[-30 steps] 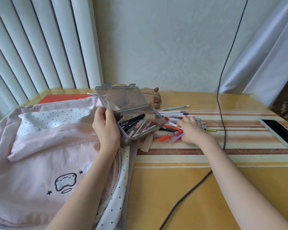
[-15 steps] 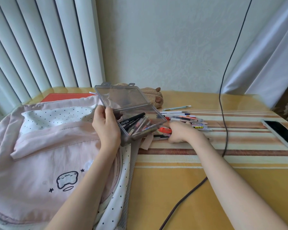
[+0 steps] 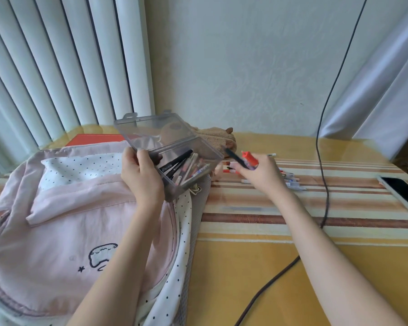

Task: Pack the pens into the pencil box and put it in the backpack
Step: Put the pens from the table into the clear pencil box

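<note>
Striped tablecloth point(image 3: 292, 222) at centre frame, my left hand point(image 3: 141, 180) clamped on open pencil box point(image 3: 186, 161), my right hand point(image 3: 262, 175) pinching pens point(image 3: 247, 160), pink backpack point(image 3: 57, 220) lower left

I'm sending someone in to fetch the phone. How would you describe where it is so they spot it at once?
Start at the striped cloth on the yellow table and follow it to the far right edge. The phone lies flat there, past the black cable. It is the only dark, glossy slab; the pens nearby are thin and colourful.
</note>
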`<state>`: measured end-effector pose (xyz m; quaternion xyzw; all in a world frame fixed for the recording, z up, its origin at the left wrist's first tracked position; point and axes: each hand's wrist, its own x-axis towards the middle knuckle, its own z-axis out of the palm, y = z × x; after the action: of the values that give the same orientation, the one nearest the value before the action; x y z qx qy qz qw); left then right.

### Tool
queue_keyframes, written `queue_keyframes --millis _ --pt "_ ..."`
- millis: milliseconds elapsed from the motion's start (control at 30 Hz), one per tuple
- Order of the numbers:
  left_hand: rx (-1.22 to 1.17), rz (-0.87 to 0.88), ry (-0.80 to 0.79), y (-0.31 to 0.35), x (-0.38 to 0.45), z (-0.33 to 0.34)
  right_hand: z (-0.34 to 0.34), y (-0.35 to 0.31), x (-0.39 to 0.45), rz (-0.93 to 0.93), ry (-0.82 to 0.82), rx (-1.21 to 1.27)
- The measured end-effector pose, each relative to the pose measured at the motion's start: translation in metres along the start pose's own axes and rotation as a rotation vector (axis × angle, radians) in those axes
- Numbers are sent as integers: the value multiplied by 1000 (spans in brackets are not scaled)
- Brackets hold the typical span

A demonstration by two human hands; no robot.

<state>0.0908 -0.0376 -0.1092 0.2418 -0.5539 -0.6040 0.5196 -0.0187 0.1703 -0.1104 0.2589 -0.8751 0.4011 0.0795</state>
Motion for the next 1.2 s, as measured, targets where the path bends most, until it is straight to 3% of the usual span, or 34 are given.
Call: queue_keyframes --millis 133,333,400,467,567,800,900,1033,1200 --pt "43 68 -110 -4 -7 4 -15 -35 15 42 207 439" --pt "112 150 -244 0 -21 10 -32 -97 34 -34 229 1206" --pt "120 148 -281 0 -24 10 -24 -110 40 -43 226 1337" --pt "101 133 -295 0 -23 9 -6 -113 43 -50 200 1238" --pt "65 84 -261 -3 -16 6 20 -98 41 -153 -6 829" --pt "81 14 -256 -2 -13 6 12 -88 49 -254 -235 212" --pt "83 16 -248 1 -15 6 14 -90 43 -269 -264 312" --pt "89 34 -218 5 -20 8 25 -95 36 -251 -113 651" --pt "111 24 -199 0 -16 8 34 -91 33 -230 -61 747"
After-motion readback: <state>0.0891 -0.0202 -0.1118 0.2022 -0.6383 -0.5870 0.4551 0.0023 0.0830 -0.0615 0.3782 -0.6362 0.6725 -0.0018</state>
